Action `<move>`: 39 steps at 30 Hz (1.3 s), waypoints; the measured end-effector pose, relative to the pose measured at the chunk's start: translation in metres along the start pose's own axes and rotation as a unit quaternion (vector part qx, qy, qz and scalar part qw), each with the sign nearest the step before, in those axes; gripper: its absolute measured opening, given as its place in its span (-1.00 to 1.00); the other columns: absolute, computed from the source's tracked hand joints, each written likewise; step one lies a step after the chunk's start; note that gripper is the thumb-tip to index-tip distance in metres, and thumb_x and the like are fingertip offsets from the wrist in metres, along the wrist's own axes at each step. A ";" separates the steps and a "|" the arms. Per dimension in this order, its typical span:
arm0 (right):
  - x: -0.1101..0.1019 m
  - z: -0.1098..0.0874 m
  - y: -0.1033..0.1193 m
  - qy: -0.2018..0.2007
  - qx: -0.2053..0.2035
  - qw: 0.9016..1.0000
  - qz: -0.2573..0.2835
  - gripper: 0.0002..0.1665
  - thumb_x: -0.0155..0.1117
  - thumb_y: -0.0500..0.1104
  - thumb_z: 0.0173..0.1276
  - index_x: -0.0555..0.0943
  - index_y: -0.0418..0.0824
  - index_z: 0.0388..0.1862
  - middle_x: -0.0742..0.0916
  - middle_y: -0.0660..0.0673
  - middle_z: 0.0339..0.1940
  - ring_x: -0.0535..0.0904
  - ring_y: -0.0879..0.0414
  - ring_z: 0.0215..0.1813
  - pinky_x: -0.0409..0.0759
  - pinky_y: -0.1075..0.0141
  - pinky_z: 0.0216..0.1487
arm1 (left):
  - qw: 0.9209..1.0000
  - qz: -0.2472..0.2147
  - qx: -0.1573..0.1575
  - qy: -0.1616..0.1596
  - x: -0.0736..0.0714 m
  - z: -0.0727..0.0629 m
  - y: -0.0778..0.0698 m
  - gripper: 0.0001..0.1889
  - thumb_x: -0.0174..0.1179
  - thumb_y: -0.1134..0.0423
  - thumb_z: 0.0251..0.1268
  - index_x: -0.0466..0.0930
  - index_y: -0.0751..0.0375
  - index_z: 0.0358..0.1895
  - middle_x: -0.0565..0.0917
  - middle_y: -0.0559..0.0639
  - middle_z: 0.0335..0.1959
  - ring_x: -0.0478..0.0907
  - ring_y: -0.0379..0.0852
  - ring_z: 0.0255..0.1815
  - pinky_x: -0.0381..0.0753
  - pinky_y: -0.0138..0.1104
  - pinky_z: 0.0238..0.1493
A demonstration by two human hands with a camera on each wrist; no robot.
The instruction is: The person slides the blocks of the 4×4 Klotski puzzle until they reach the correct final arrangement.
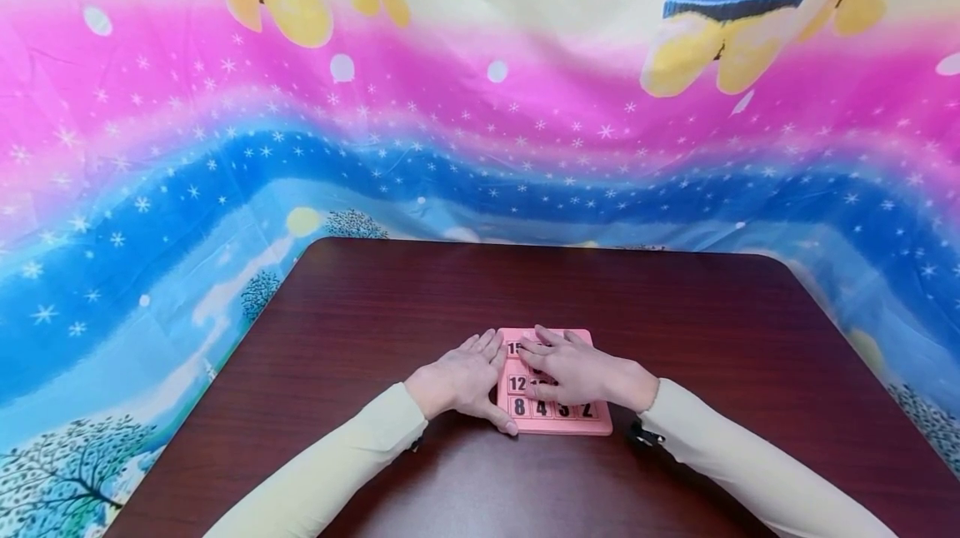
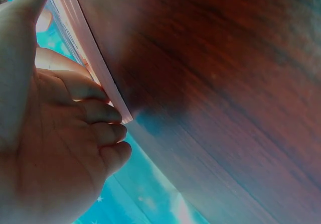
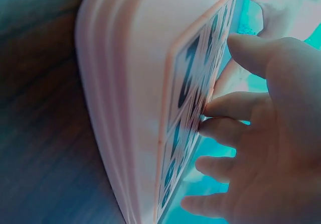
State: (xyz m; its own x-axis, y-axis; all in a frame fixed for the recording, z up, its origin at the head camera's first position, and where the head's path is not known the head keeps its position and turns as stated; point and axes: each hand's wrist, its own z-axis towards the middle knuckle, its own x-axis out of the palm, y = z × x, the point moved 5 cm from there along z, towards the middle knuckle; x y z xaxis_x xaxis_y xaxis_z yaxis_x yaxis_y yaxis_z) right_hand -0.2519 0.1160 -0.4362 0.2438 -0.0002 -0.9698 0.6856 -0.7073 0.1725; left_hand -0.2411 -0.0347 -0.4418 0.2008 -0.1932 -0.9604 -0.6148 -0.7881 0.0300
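A pink sliding number puzzle lies flat on the table; its tiles carry black numbers, with 15, 12, 8, 4, 3 and 2 readable. Along its left side rests my left hand, thumb by the near left corner and fingers extended against the edge. The right hand is spread over the upper and middle tiles and hides several of them. In the right wrist view, fingertips of that hand touch the tile face of the thick, ridged frame.
The dark red-brown wooden table has rounded far corners. Behind it and at its sides hangs a patterned cloth in pink, blue and cream. A small black object sits at the right cuff.
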 end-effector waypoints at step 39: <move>0.005 -0.024 -0.014 -0.034 0.031 0.999 -0.017 -0.28 0.05 0.24 0.47 0.38 -0.11 0.46 0.39 -0.17 0.52 0.09 -0.30 0.58 0.11 -0.41 0.42 | 1.000 -0.004 -0.002 -0.006 0.001 0.000 0.001 0.35 0.09 -0.68 -0.19 0.02 0.28 0.55 -0.03 0.21 0.61 -0.10 0.09 0.64 -0.02 -0.16 0.63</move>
State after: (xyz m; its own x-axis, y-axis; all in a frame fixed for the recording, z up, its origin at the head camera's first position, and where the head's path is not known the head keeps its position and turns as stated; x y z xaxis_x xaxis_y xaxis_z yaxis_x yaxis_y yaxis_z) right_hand -0.2439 0.1431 -0.4389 0.1722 -0.0228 -0.9848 0.6476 -0.7507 0.1306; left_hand -0.2410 -0.0355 -0.4426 0.1966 -0.1795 -0.9639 -0.6101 -0.7920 0.0230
